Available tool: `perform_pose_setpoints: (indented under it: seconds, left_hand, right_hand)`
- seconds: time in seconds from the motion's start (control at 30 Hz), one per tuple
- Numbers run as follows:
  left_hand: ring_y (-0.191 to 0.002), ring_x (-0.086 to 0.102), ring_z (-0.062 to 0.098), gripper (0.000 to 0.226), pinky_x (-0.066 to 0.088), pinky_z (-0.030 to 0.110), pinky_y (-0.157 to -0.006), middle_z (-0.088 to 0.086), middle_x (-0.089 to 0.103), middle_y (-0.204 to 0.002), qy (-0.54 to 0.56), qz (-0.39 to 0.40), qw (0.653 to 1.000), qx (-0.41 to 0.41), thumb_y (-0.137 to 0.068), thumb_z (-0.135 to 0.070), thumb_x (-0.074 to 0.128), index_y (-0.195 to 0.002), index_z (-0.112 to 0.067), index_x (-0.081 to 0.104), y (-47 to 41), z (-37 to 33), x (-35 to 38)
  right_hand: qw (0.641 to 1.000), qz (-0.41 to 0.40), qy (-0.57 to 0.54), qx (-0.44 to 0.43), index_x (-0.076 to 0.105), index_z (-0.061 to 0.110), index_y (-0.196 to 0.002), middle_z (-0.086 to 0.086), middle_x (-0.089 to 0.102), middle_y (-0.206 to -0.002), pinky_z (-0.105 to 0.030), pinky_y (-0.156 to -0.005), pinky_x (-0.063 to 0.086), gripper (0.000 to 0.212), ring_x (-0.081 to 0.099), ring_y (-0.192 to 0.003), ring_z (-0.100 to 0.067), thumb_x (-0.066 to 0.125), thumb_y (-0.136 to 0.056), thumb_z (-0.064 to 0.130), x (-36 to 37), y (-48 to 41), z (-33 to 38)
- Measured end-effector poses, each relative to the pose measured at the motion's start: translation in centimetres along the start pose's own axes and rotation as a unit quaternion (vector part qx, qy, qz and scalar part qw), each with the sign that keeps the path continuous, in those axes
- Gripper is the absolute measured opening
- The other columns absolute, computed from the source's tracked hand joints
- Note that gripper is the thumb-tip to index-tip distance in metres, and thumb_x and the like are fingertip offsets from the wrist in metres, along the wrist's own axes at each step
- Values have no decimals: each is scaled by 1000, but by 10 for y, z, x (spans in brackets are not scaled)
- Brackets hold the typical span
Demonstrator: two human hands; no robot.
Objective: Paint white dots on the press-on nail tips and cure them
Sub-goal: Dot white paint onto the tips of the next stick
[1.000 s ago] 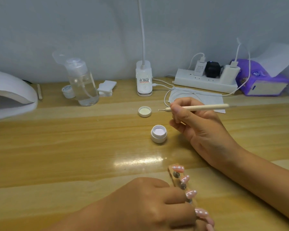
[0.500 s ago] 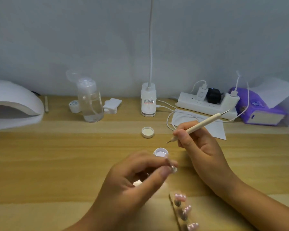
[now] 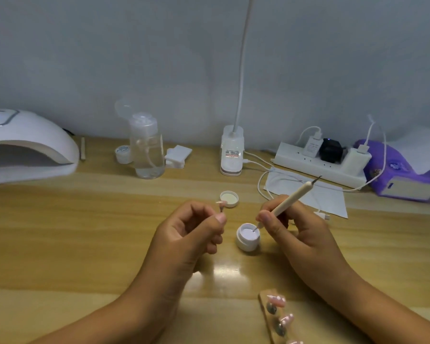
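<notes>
The left hand [image 3: 191, 232] pinches between thumb and forefinger a small peg [image 3: 221, 209] bearing a pink nail tip [image 3: 221, 202]. The right hand [image 3: 293, 234] grips the dotting pen [image 3: 287, 203], its point dipped in the white gel pot [image 3: 246, 240] between the hands. More tips [image 3: 276, 301] line a strip [image 3: 263, 294] nearby; the curing lamp [image 3: 27, 145] stands far left.

labels on lamp base [image 3: 231, 155], small jar [image 3: 123, 152], too blurred to read

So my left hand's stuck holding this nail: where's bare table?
Bare table left of your left hand, nearer than the curing lamp and bottle. Also between jar and rack. Crowded along the wall and right, by the cable and paper.
</notes>
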State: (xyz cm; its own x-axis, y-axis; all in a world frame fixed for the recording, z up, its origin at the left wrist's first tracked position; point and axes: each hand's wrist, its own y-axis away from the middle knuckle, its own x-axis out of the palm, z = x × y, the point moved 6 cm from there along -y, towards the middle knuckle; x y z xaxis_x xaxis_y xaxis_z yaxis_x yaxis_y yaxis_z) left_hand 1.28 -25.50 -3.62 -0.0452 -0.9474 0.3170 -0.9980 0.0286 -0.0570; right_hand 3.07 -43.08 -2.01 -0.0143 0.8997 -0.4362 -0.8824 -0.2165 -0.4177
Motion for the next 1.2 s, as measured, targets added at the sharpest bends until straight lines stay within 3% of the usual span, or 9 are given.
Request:
perform_pose_setpoints:
  seconds: [0.17, 0.4, 0.57, 0.7, 0.8, 0.9, 0.97, 1.1, 1.2]
  left_hand:
    - [-54, 53, 8, 15, 44, 15, -51, 1, 60, -64, 4, 43, 999, -17, -57, -36, 73, -65, -26, 67, 2, -2, 5]
    - [-58, 56, 7, 8, 46, 16, -54, -2, 62, -65, -8, 58, 998, -25, -63, -26, 74, -67, -27, 67, 1, 0, 6]
    - [-64, 60, 4, 12, 49, 15, -60, -7, 68, -72, -20, 51, 998, -30, -72, -22, 68, -79, -27, 76, 0, 3, 5]
    - [-66, 60, -1, 13, 47, 12, -62, -12, 74, -87, -51, 66, 996, -20, -74, -25, 68, -83, -29, 77, 0, 4, 8]
    - [-68, 61, -1, 12, 48, 11, -62, -11, 74, -86, -61, 82, 995, -19, -75, -26, 74, -86, -30, 78, 1, 5, 10]
    - [-68, 62, 2, 17, 49, 12, -63, -7, 74, -80, -50, 102, 993, -29, -71, -26, 76, -87, -24, 79, 0, 5, 12]
    - [-67, 61, 2, 20, 50, 13, -66, -5, 72, -75, -49, 114, 992, -30, -68, -28, 73, -86, -21, 80, -1, 5, 14]
    - [-66, 61, 2, 24, 48, 11, -64, -6, 71, -72, -82, 153, 984, -29, -68, -28, 73, -88, -15, 79, 4, 6, 19]
    - [-71, 63, 5, 23, 49, 13, -67, 4, 72, -79, -121, 166, 978, -28, -70, -27, 73, -92, -20, 78, 8, 7, 20]
  right_hand:
    - [999, 9, 37, -8, 62, 34, -90, 13, 62, -88, -14, -69, 42, 19, 54, -81, -13, 51, -90, 49, 3, -2, -1]
    - [994, 35, 98, -30, 63, 32, -91, 13, 60, -85, -14, -67, 38, 21, 51, -80, -10, 55, -88, 52, 7, -1, 3]
    - [1000, -10, 14, -6, 64, 29, -92, 14, 63, -88, -16, -72, 44, 13, 56, -84, -11, 55, -94, 38, 0, 0, 3]
    - [996, -48, -67, 19, 63, 24, -92, 8, 66, -89, -18, -75, 50, 12, 62, -83, -11, 58, -87, 33, -7, 1, 4]
    - [988, -78, -131, 32, 62, 21, -87, 3, 65, -86, -19, -74, 53, 15, 64, -82, -11, 68, -77, 31, -13, 2, 4]
    - [979, -89, -173, 62, 62, 21, -82, 1, 63, -80, -29, -79, 58, 19, 65, -80, -14, 74, -72, 32, -17, 4, -1]
    - [961, -81, -249, 88, 62, 25, -74, 2, 59, -74, -36, -79, 59, 19, 62, -73, -11, 80, -77, 22, -16, 5, -5]
    - [902, -73, -403, 134, 57, 23, -64, 4, 47, -63, -37, -74, 58, 20, 47, -57, -5, 59, -78, 8, -4, 7, -7]
    - [882, -55, -448, 137, 52, 20, -64, 4, 41, -57, -39, -75, 58, 21, 42, -53, -6, 56, -82, 10, 3, 10, -3]
